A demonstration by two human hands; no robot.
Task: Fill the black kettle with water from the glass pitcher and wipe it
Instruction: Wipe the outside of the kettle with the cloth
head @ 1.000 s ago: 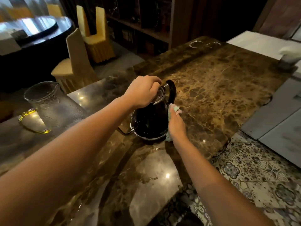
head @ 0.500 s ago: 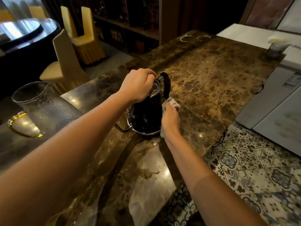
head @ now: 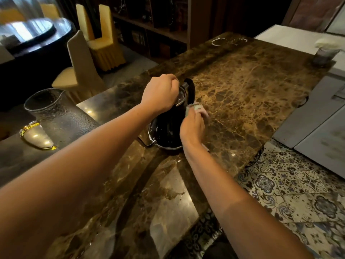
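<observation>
The black kettle (head: 168,128) stands upright on its round base in the middle of the brown marble counter (head: 248,94). My left hand (head: 160,94) is closed over the kettle's lid and top, holding it steady. My right hand (head: 192,126) presses a pale cloth (head: 197,109) against the kettle's right side, just under the curved handle (head: 190,88). The textured glass pitcher (head: 56,116) sits at the left on a gold-rimmed tray (head: 37,137), apart from both hands.
A small water smear (head: 173,194) lies on the counter near me. A tissue holder (head: 324,53) stands at the far right corner. Cream chairs (head: 82,71) and a dark round table (head: 33,38) are beyond the counter. Patterned floor tiles (head: 291,193) lie on the right.
My right hand has slid the cloth upward along the kettle's right side, from near the base to below the handle. My left hand stays on the lid.
</observation>
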